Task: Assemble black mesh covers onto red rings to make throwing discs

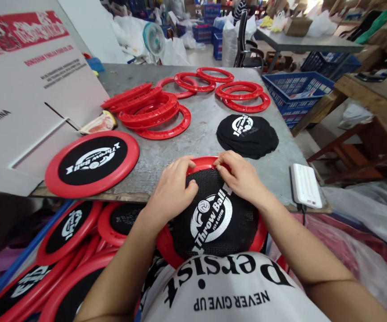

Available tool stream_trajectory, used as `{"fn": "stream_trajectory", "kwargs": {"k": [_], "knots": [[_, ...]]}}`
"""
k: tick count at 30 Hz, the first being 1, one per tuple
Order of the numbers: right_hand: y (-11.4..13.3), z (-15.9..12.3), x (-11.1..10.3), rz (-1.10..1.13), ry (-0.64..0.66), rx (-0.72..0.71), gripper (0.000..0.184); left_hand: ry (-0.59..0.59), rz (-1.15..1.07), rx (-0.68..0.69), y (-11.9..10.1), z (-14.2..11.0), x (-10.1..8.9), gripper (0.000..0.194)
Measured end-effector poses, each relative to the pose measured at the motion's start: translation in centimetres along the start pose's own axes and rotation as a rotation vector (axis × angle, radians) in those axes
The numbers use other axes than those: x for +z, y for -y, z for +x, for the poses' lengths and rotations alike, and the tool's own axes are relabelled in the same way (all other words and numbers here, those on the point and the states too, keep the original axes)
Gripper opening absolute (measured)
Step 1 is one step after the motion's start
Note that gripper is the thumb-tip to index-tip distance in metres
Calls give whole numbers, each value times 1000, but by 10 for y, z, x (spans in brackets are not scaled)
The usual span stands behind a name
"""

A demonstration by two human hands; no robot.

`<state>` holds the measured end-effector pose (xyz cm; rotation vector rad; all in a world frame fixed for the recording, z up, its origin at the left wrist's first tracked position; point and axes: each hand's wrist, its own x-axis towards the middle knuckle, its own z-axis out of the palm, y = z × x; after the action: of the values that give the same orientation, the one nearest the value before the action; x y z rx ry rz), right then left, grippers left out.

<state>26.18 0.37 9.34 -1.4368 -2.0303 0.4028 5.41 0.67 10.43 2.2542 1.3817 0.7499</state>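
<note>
A red flying disc [210, 163] with a black mesh centre, printed "Throw Ball", leans between the table edge and my shirt. My left hand [173, 185] grips its far rim at the left, thumb over the mesh. At the right of the same rim, my right hand [240, 176] pinches the edge with curled fingertips. The mesh [210, 214] looks loose and slightly wrinkled over the ring. Just beyond my right hand lies a stack of black printed fabric rounds [247, 136]. To the left, another flying disc [93, 164] with a black centre rests on the table.
Red plastic rings [149, 109] are piled mid-table, with more rings [243, 91] farther back. A white carton [22, 98] stands at left. A white power bank [305, 185] sits at the right edge. Below left are several discs [69, 228]; a blue crate [297, 87] stands right.
</note>
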Motion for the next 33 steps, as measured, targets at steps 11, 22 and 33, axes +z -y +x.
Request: {"fn": "stream_trajectory", "kwargs": {"k": [11, 22, 33], "knots": [[8, 19, -26, -47, 254, -43, 3, -76, -119, 102, -14, 11, 13, 25], [12, 8, -23, 23, 122, 42, 8, -131, -113, 84, -16, 15, 17, 11], [16, 5, -25, 21, 95, 41, 9, -177, -146, 100, -15, 11, 18, 12]]}}
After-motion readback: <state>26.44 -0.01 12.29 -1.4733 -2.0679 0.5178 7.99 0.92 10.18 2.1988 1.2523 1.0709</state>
